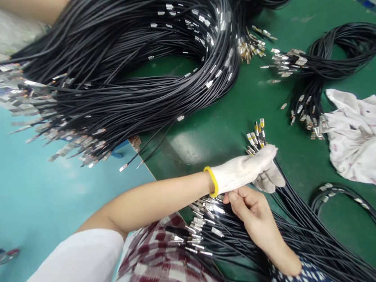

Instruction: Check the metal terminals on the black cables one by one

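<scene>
My left hand [245,170], in a white work glove with a yellow cuff, is closed around a bunch of black cables [290,188]. Their metal-tipped ends, some with yellow marks, stick out above the glove. Just below its wrist, my bare right hand [252,210] has thumb and fingers pinched together; what they hold, if anything, is hidden. Under and beside the right hand lies a larger spread of black cables [240,239], with silver terminals [209,211] at the ends pointing left, close to a checked apron [155,271].
A big looped bundle of black cables [128,93] overhangs the green table [202,144], near another bare arm [40,6] at top left. Smaller coils [350,50] and a crumpled white printed cloth [364,139] lie at right. Blue floor [9,179] shows at left.
</scene>
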{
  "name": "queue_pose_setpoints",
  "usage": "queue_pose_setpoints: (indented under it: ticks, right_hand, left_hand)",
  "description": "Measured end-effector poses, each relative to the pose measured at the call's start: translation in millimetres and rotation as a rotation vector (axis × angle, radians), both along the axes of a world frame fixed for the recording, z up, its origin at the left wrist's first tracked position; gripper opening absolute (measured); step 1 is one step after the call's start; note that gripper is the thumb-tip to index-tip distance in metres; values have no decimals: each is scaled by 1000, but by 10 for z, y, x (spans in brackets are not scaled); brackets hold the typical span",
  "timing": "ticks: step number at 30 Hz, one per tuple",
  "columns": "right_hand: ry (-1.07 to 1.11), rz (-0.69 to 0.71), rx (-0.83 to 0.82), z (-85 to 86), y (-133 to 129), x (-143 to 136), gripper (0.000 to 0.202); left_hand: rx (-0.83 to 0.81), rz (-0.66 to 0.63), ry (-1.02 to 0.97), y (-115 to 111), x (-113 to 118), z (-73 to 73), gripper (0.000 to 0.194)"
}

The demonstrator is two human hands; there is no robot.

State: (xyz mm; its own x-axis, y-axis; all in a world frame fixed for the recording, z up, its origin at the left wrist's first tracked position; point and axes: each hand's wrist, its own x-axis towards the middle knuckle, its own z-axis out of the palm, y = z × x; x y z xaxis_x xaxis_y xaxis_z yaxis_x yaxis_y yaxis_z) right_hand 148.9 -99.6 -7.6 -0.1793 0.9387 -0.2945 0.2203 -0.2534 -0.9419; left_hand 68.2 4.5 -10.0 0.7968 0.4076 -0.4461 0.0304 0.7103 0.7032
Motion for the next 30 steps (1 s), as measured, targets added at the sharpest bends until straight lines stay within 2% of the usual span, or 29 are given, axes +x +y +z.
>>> queue_pose_setpoints:
  ticks: [10, 14, 19, 22, 24, 27, 29, 30]
  right_hand:
    - [19, 0, -49, -9, 3, -1, 42]
    - [42, 0, -52, -13, 0, 0, 44]
    - [64, 57, -56, 0, 17, 20, 43]
    - [36, 96, 1, -14, 15, 33, 41]
    - [-64, 105, 138, -23, -13, 42, 36]
    - [-452, 78, 433, 5, -116, 70, 29]
    - [-667, 103, 530, 60, -211, 116, 31]
    - [-680, 162, 539, 95, -255, 154, 31]
  left_hand:
    - [61, 4, -20, -22, 2, -70, 77]
    - [17, 17, -18, -19, -4, -66, 78]
    - [-121, 71, -90, 4, 4, -140, 82]
    - [-171, 62, -120, 53, -23, -127, 85]
    - [-172, 74, -137, 88, -89, -51, 85]
    - [-56, 232, -138, 92, -277, 123, 76]
    - [172, 391, -10, 39, -439, 221, 65]
    - [361, 448, 105, -8, -518, 250, 57]
